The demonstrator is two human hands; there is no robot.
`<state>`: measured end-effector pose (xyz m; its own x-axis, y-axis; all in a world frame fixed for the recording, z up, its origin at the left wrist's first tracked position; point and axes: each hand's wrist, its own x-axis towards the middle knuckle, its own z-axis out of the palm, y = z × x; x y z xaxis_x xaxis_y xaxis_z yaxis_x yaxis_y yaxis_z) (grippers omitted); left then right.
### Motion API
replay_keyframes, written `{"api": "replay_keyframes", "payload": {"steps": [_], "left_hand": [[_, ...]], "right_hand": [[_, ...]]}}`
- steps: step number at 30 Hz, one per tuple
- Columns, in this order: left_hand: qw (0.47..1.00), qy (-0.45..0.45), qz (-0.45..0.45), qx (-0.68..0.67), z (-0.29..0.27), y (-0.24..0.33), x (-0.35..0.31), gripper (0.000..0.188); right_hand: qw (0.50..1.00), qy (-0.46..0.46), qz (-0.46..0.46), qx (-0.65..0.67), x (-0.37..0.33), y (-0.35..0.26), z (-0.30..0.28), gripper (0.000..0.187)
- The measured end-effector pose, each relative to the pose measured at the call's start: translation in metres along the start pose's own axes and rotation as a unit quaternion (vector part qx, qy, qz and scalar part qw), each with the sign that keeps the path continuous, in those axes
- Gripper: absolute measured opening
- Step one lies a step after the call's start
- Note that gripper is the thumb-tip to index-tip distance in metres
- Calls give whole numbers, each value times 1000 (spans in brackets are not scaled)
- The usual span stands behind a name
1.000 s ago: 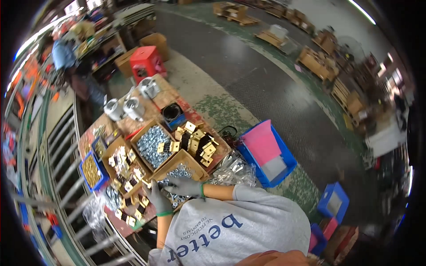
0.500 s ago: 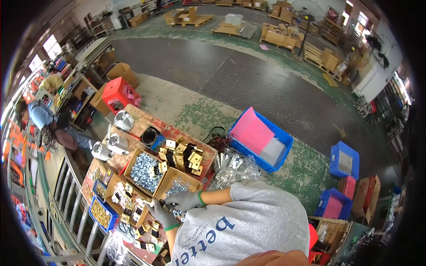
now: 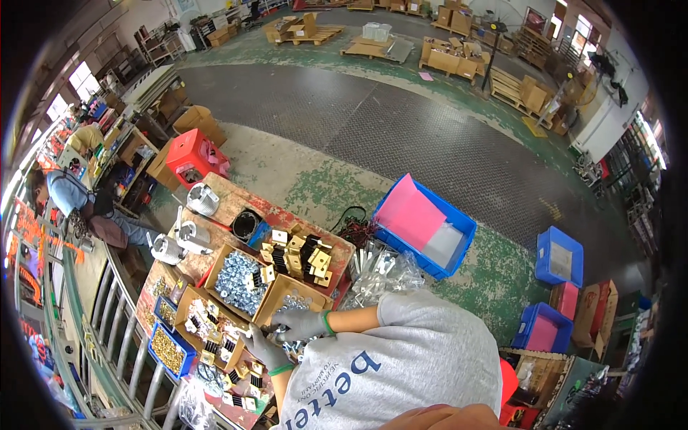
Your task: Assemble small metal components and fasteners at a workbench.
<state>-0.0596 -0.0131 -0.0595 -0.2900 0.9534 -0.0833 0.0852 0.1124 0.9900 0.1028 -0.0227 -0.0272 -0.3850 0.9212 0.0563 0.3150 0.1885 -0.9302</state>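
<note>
Both my hands wear grey gloves with green cuffs and meet over the near side of a cardboard box point(image 3: 270, 304) of small metal fasteners. My left hand point(image 3: 266, 351) is closed, its fingertips pinched beside the other hand. Curled over the box, my right hand point(image 3: 301, 325) has its fingers close to the left fingertips. What either holds is too small and covered to make out. Left of them, another cardboard box point(image 3: 188, 335) holds brass-coloured and black terminal parts with white pieces. A box of silvery nuts point(image 3: 239, 281) stands just beyond.
Assembled brass-and-black blocks point(image 3: 297, 256) stand at the worn red table's far right. A blue bin of brass-coloured pieces point(image 3: 169, 350) lies left, grey metal housings point(image 3: 192, 235) farther back. A large blue crate point(image 3: 459, 251) and a red stool point(image 3: 197, 158) are on the floor. Someone in blue point(image 3: 68, 192) works at left.
The whole view has shifted slightly. My hands stay together over the fastener box, with their fingers slightly rearranged.
</note>
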Motion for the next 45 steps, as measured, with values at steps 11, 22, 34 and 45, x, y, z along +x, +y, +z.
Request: {"api": "replay_keyframes", "payload": {"steps": [11, 22, 34, 45], "left_hand": [[979, 15, -51, -199, 3, 8, 0, 38], [977, 45, -111, -179, 7, -6, -5, 25], [964, 71, -90, -240, 14, 30, -14, 28], [969, 63, -79, -227, 5, 29, -29, 33]], "right_hand": [[998, -36, -39, 25, 4, 13, 3, 23], [995, -29, 16, -94, 3, 29, 5, 53], [997, -28, 13, -73, 12, 8, -7, 42], [962, -114, 129, 211, 23, -6, 6, 36]]}}
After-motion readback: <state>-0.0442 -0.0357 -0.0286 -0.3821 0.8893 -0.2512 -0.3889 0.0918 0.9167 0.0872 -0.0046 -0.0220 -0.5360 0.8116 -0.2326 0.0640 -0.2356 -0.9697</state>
